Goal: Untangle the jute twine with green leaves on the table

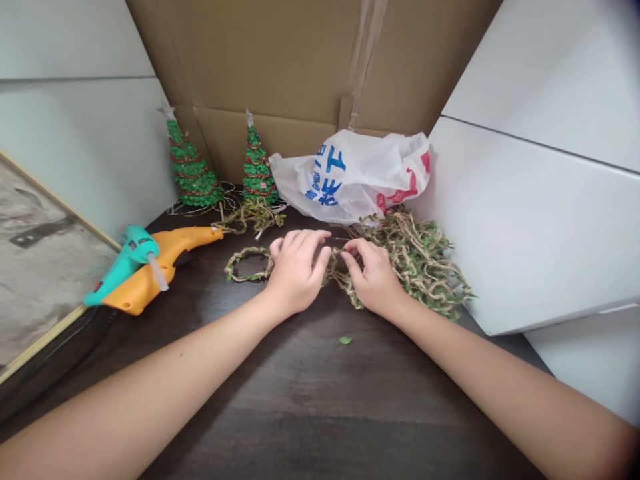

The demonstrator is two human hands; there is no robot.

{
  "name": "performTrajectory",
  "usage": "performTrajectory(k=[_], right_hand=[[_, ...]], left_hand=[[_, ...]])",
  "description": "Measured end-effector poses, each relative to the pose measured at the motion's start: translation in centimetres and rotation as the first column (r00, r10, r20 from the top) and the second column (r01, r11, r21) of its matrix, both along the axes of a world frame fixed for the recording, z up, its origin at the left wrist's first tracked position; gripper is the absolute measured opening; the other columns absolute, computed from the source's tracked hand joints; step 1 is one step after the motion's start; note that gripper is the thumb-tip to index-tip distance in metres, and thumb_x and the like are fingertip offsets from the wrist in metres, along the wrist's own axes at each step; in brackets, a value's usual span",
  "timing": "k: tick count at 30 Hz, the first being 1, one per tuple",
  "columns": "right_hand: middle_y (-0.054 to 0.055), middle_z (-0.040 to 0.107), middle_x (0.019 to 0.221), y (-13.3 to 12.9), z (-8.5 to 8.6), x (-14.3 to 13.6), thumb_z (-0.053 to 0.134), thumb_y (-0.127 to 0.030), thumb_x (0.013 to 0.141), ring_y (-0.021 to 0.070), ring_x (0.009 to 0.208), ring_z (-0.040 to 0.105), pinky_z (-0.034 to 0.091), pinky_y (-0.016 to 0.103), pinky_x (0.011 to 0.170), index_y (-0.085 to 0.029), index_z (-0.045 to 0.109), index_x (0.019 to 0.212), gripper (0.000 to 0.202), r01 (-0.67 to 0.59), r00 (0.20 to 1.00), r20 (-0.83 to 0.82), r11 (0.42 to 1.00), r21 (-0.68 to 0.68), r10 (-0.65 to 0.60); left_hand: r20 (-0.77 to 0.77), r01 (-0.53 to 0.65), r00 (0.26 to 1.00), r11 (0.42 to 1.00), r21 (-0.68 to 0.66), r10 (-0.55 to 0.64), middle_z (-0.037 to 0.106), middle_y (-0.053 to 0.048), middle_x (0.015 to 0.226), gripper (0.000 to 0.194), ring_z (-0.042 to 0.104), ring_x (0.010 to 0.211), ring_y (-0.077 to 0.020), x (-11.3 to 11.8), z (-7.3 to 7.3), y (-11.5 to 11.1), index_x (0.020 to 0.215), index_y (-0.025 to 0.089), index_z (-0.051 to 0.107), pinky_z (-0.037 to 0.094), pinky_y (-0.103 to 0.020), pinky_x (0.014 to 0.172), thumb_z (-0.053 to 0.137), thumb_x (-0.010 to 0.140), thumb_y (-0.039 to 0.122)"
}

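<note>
Head view: coarse tan twine garland (423, 257), twisted and studded with small green leaves, heaps tangled right of the right hand (373, 273), whose thumb and forefinger stand narrow at a strand. Beside the loosely curved left hand (299, 265), an oval leafy loop (230, 269) lies on smooth dark tabletop (300, 400); I cannot tell either grip.

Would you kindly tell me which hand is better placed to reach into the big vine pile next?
Probably the right hand: it is just beside the vine pile, while the left hand is farther off, near the vine loop.
</note>
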State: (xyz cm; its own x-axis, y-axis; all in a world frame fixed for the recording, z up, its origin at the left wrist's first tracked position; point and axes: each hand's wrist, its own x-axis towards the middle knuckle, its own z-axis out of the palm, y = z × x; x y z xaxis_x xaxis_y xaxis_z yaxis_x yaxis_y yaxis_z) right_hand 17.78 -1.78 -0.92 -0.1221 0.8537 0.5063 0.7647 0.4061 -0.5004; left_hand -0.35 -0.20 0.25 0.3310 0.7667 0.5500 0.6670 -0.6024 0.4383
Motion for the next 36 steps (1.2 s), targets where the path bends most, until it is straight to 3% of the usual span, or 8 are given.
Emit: performTrajectory(k=[5,9,13,16,21,26,30,36], right_hand=[[0.007,0.069,0.098,-0.09,0.03,0.02,0.048,-0.031,0.098,0.0219,0.094,0.062,0.043,0.041,0.091,-0.022,0.058,0.100,0.013,-0.066,0.997,-0.029,0.997,0.033,0.067],[0.007,0.068,0.099,-0.11,0.08,-0.05,0.048,-0.032,0.098,0.0216,0.093,0.062,0.043,0.041,0.091,-0.021,0.057,0.103,0.015,-0.070,0.997,-0.039,0.997,0.021,0.070],[0.007,0.069,0.102,-0.04,0.05,-0.03,0.047,-0.032,0.099,0.0228,0.100,0.062,0.042,0.042,0.094,-0.022,0.059,0.101,0.016,-0.068,0.998,-0.008,0.998,0.013,0.068],[0.006,0.069,0.099,-0.07,0.13,0.04,0.047,-0.032,0.100,0.0216,0.096,0.063,0.043,0.040,0.091,-0.022,0.060,0.098,0.017,-0.071,0.997,-0.028,0.997,0.039,0.073],[0.005,0.069,0.094,-0.22,0.32,0.02,0.051,-0.032,0.098,0.0209,0.093,0.062,0.043,0.040,0.090,-0.022,0.064,0.097,0.017,-0.103,0.995,0.017,0.994,0.041,0.102],[0.007,0.071,0.098,-0.05,-0.04,0.09,0.056,-0.034,0.095,0.0209,0.089,0.065,0.046,0.039,0.088,-0.020,0.064,0.108,0.020,-0.035,0.997,-0.069,0.996,0.077,0.040],[0.006,0.073,0.096,0.01,-0.07,0.15,0.053,-0.034,0.097,0.0212,0.092,0.067,0.047,0.038,0.088,-0.020,0.065,0.098,0.018,-0.029,0.994,-0.098,0.992,0.127,0.042],[0.006,0.069,0.094,0.07,0.01,0.23,0.048,-0.028,0.099,0.0214,0.092,0.064,0.045,0.038,0.086,-0.020,0.067,0.097,0.021,-0.050,0.998,-0.035,0.996,0.078,0.053]], left_hand=[[-0.080,0.139,0.987,0.990,-0.032,-0.141,0.073,-0.004,0.112,0.024,0.059,0.108,-0.0222,0.08,-0.29,0.20,0.117,0.025,0.062,0.028,-0.042,0.092,0.045,0.103,0.034],[-0.053,0.049,0.997,0.999,-0.017,-0.050,0.074,-0.003,0.101,0.025,0.060,0.098,-0.0215,0.11,-0.38,0.44,0.109,0.024,0.064,0.027,-0.042,0.087,0.040,0.104,0.031],[-0.047,-0.011,0.999,1.000,0.016,0.012,0.072,-0.004,0.105,0.025,0.058,0.098,-0.0225,0.07,-0.25,0.34,0.107,0.022,0.062,0.027,-0.041,0.086,0.038,0.103,0.027],[-0.112,0.018,0.994,1.000,0.012,-0.017,0.069,-0.006,0.108,0.023,0.057,0.101,-0.0227,0.06,-0.22,0.17,0.105,0.021,0.061,0.027,-0.041,0.086,0.039,0.101,0.023],[-0.156,0.091,0.983,0.995,-0.028,-0.094,0.070,-0.004,0.099,0.025,0.057,0.100,-0.0228,0.05,-0.30,0.20,0.100,0.021,0.060,0.026,-0.042,0.087,0.039,0.104,0.033],[-0.135,0.004,0.991,1.000,-0.012,-0.005,0.071,-0.003,0.095,0.026,0.057,0.095,-0.0215,0.05,-0.34,0.38,0.099,0.022,0.060,0.025,-0.040,0.084,0.036,0.105,0.029],[-0.136,-0.044,0.990,0.999,-0.016,0.042,0.071,-0.002,0.091,0.025,0.056,0.092,-0.0214,0.09,-0.26,0.31,0.097,0.022,0.061,0.024,-0.040,0.082,0.039,0.104,0.030],[-0.212,0.212,0.953,0.977,-0.040,-0.215,0.069,0.000,0.085,0.028,0.054,0.087,-0.0190,0.01,-0.04,-0.19,0.086,0.020,0.058,0.025,-0.040,0.085,0.039,0.104,0.029]])
